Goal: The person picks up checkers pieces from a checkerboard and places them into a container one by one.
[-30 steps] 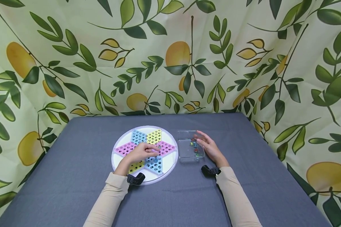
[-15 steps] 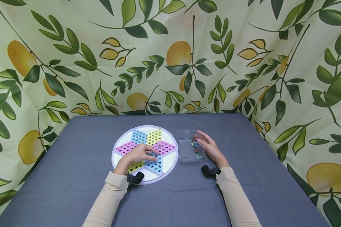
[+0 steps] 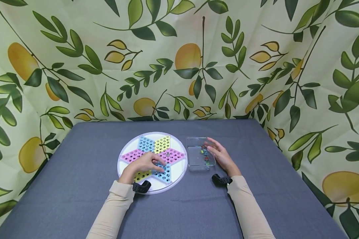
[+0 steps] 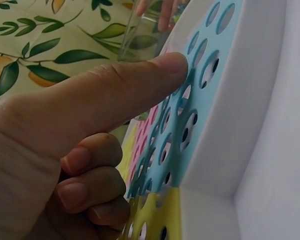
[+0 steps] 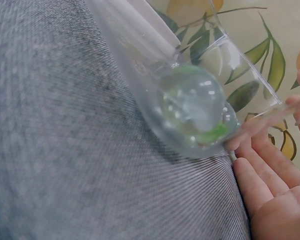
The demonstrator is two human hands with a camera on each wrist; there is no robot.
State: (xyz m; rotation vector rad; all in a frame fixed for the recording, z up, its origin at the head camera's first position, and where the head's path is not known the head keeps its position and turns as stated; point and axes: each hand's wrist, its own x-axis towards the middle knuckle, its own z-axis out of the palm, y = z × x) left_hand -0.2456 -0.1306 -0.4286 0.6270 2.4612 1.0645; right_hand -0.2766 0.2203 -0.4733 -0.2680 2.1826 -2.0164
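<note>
In the head view my left hand is over the near blue point of a round white Chinese checkers board. Its thumb reaches down to the blue holes, index finger apart from it; the other fingers curl in the left wrist view, and no marble shows in the grip. One marble sits in the right pink point. My right hand lies along the right wall of a clear plastic box, fingers extended and touching it. Inside are several glass marbles; a clear one with green shows large in the right wrist view.
A grey cloth covers the table. The box stands just right of the board. Behind hangs a curtain printed with leaves and fruit. Each wrist wears a black camera.
My left hand has moved from the right pink point toward the near blue point, uncovering a marble in the pink one. The right hand stays at the box.
</note>
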